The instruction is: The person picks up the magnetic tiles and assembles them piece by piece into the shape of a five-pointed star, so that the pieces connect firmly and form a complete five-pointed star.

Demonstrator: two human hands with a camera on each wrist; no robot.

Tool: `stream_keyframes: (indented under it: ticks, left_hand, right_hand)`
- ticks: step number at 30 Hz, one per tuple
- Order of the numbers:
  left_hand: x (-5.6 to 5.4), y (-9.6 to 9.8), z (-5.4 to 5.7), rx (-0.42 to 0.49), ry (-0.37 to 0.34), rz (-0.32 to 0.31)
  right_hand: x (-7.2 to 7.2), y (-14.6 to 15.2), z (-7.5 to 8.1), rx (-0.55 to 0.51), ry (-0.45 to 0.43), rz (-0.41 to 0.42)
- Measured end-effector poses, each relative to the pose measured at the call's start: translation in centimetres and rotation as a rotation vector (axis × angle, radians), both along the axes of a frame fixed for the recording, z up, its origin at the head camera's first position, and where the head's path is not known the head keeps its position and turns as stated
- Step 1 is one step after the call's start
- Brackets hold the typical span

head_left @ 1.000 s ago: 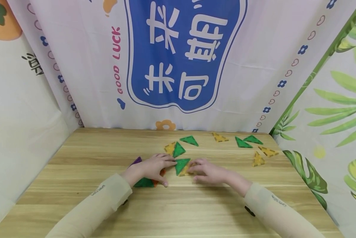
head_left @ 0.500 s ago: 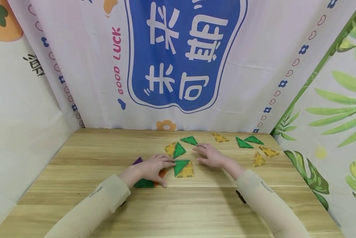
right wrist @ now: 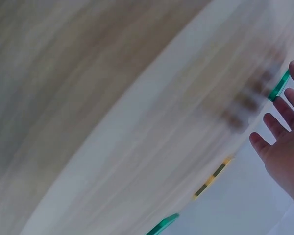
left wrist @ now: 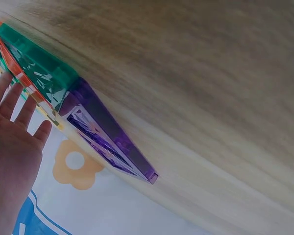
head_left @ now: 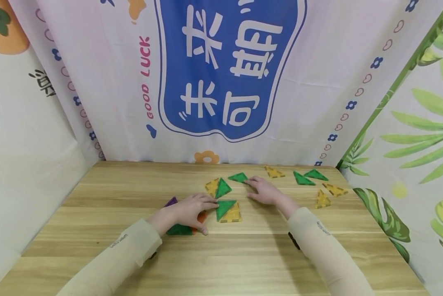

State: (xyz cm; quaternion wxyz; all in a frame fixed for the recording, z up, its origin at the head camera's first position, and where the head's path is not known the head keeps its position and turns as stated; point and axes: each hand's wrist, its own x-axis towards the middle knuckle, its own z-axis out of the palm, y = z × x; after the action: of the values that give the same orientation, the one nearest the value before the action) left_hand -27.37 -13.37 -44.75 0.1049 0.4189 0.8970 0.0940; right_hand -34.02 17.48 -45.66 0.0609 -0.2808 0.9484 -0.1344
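Translucent triangle magnetic tiles lie flat on the wooden table. My left hand (head_left: pixel 191 211) rests with extended fingers over a group with a purple tile (left wrist: pixel 112 132), a dark green tile (left wrist: pixel 39 66) and an orange tile (head_left: pixel 202 216), which it partly covers. Its fingertips touch the left edge of a green tile (head_left: pixel 224 208), which meets a yellow tile (head_left: pixel 233 213) in a square. My right hand (head_left: pixel 263 191) reaches forward, fingers loosely spread and fingertips at the right corner of another green tile (head_left: pixel 238 177). Whether it presses that tile is hard to tell.
Behind the square, a yellow tile (head_left: pixel 211 186) and a green tile (head_left: pixel 223 188) lie side by side. Far right are two green tiles (head_left: pixel 302 178) and several yellow tiles (head_left: pixel 323 199). A printed curtain (head_left: pixel 125 102) stands along the table's back edge.
My right hand has left the yellow tile of the square and moved forward to the far green tile, which has shifted and turned slightly. My left hand has stayed nearly still.
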Motion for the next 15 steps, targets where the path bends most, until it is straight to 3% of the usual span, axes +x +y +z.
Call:
stream_keyframes:
  ticks: [7, 15]
  left_hand:
    - [0.0, 0.1, 0.0, -0.021, 0.0, 0.011]
    - [-0.2, 0.1, -0.2, -0.014, 0.001, 0.003]
  right_hand:
    - [0.5, 2.2, 0.0, 0.035, 0.079, 0.018]
    - [0.9, 4.7, 0.3, 0.005, 0.087, 0.04]
